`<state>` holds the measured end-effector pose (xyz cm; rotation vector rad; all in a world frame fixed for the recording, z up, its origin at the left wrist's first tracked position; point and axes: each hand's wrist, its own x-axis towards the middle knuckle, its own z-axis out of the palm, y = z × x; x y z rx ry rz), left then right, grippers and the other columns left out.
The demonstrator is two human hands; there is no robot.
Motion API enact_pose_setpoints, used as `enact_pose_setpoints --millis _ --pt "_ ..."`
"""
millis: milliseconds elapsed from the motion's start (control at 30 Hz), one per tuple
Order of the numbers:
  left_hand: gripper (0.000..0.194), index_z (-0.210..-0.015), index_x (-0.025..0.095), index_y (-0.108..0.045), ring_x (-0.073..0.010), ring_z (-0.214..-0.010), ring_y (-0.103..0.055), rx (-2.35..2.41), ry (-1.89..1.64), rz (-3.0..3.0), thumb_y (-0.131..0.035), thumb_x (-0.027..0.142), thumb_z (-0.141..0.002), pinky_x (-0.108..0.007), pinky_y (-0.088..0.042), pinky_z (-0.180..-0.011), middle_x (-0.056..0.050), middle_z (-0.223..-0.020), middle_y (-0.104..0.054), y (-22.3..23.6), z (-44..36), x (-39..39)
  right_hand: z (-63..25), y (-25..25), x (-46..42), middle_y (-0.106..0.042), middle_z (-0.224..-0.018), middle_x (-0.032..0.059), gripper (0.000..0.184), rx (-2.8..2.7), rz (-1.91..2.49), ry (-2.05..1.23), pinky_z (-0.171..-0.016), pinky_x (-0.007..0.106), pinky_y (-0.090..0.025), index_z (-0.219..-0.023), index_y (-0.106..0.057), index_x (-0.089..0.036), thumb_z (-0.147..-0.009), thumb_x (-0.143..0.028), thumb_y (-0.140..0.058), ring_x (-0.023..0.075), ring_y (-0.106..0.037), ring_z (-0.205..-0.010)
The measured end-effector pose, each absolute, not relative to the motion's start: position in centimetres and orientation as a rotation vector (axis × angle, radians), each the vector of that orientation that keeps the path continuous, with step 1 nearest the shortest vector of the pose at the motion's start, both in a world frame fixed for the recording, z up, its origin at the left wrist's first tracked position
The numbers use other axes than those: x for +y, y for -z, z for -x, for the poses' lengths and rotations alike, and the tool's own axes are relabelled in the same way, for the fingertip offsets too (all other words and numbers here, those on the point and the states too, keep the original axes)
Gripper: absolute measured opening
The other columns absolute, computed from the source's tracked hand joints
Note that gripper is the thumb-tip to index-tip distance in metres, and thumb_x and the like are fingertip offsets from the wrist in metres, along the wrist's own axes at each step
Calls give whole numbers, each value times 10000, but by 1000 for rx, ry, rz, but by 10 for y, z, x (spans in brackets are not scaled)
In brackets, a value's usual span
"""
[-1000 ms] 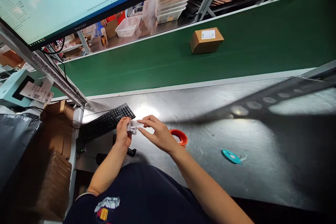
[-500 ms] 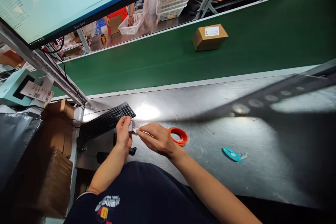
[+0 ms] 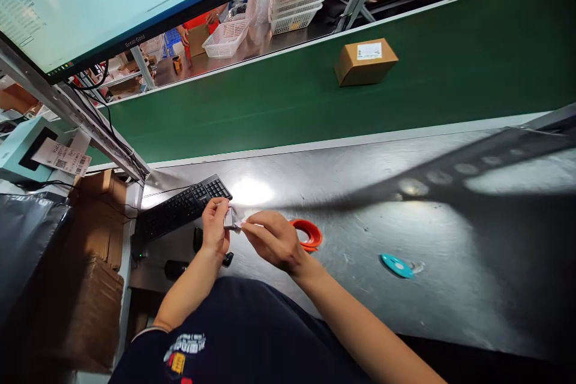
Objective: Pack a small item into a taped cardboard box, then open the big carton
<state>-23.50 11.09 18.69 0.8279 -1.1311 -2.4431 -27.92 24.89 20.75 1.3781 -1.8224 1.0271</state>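
Packet [image 3: 229, 218], small and greyish with loose, clear film [image 3: 239, 223] on its right side, is held up between a person's two hands, over a bare metal surface [image 3: 351, 294] and close to the right end of a black keyboard [image 3: 184, 207]. It looks very light. The film seems thin, soft and slippery, likely to crinkle or tear under a hard pull, while the grey part looks flatter and perhaps stiffer; what it is made of is too small to tell. The best hold is probably a firm pinch on the flat part, with fingertips on the loose film edge.

The left hand [image 3: 215, 228] is closed around the packet's left side, thumb on the near face, the other fingers curled largely out of sight behind. The right hand [image 3: 275, 240] is drawn into a narrow pinch, thumb and forefinger together on the film, remaining fingers folded in. The hands are near each other, joined only by the packet.

An orange ring [image 3: 317, 236] lies just beyond the right hand; farther right is a teal tool [image 3: 396, 266].
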Motion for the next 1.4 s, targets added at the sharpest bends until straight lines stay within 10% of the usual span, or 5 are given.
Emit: enact_pose_setpoints --millis 367,667,867,1267,1400 --pt "479 -852 171 -645 -100 -698 -587 -1190 2340 -622 -968 377 -566 -260 -544 -696 20 -776 -581 -206 231 98 256 -167 231 -595 -1271 74 694 -2143 -467 -2520 -813 282 -630 -1396 -472 -309 -816 -429 -833 162 -679 -972" --pt "697 -1023 130 -714 -119 -734 -574 -1440 2812 -715 -922 622 -576 -244 -464 -650 -54 -916 -677 -186 226 87 262 -170 248 -655 -1243 102 580 -2277 -738 -2116 -1001 409 -579 -1374 -514 -265 -873 -392 -777 230 -672 -1110" --pt "504 -722 142 -623 -88 -671 -516 -1503 2489 -623 -954 489 -567 -218 -407 -657 18 -710 -601 -189 226 85 264 -176 260 -670 -1217 90 537 -2306 -771 -2189 -948 356 -604 -1379 -546 -268 -904 -403 -756 196 -690 -1063" --pt "793 -1167 184 -592 -148 -756 -650 -1318 2706 -877 -956 472 -524 -249 -494 -607 -59 -1054 -722 -179 223 98 278 -164 262 -638 -1265 109 665 -2353 -555 -2266 -754 314 -611 -1491 -470 -271 -909 -460 -732 128 -659 -797" --pt "604 -1025 140 -684 -128 -784 -631 -1529 2526 -734 -953 392 -546 -238 -487 -720 -43 -914 -714 -178 223 83 282 -153 265 -677 -1051 72 585 -2329 -625 -2391 -811 327 -619 -1382 -532 -241 -886 -462 -748 167 -685 -904"
